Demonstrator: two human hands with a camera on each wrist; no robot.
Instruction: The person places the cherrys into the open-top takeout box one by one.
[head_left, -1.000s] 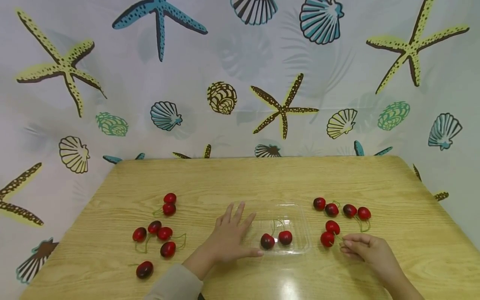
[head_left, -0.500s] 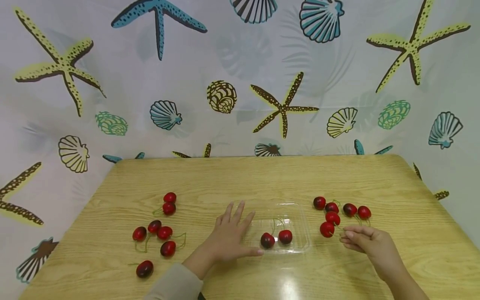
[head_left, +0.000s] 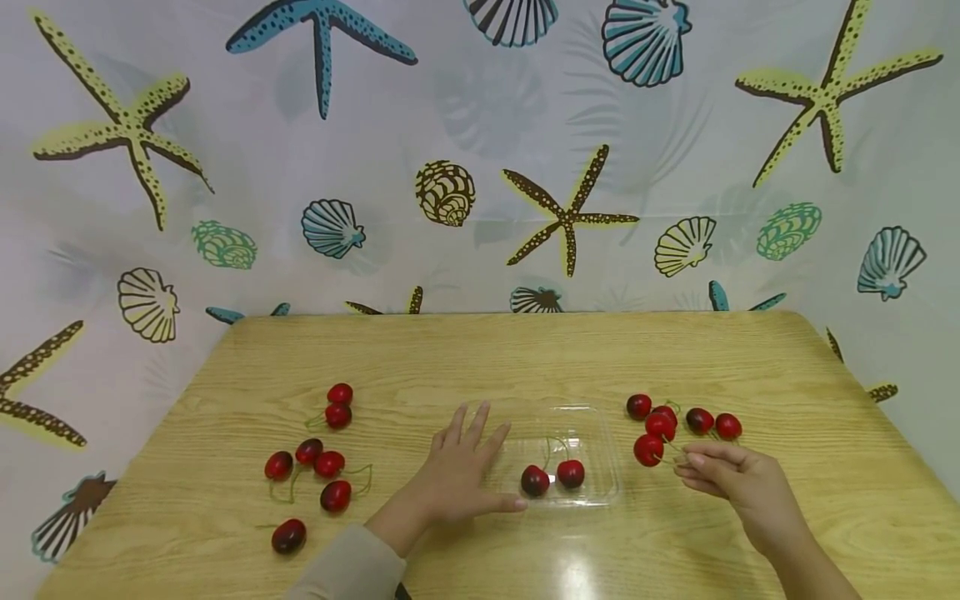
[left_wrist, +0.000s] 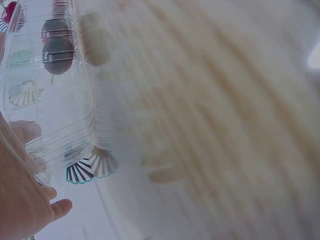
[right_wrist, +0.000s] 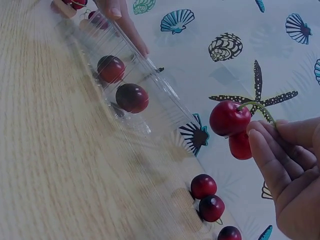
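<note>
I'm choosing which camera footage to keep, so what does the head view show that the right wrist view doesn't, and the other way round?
Only the head view: the pale left sleeve and the big yellow starfish prints on the backdrop.

Only the right wrist view: the inner side of the right hand and a stem arching over one held cherry.

Both: the right hand holding the pair of cherries, the clear box with two cherries inside, at least part of the left hand, and loose cherries on the table.
</note>
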